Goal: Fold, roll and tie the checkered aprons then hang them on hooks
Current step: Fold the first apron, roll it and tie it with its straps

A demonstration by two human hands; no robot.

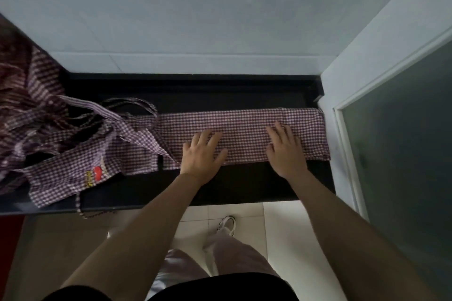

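Purple-checked cotton apron (244, 129) lies folded into a strip under my flat, spread left hand (203, 151) and right hand (285, 148); rolling, tying, hanging remain.

Dim, flat indoor light falls over a black counter (244, 186), which swallows nearly all shadow detail. Above the counter, the pale wall (195, 7) carries a soft grey cast without glare. Left of the counter, heaped checkered cloth (29, 105) smears into blur; wide-angle distortion bends the edges.
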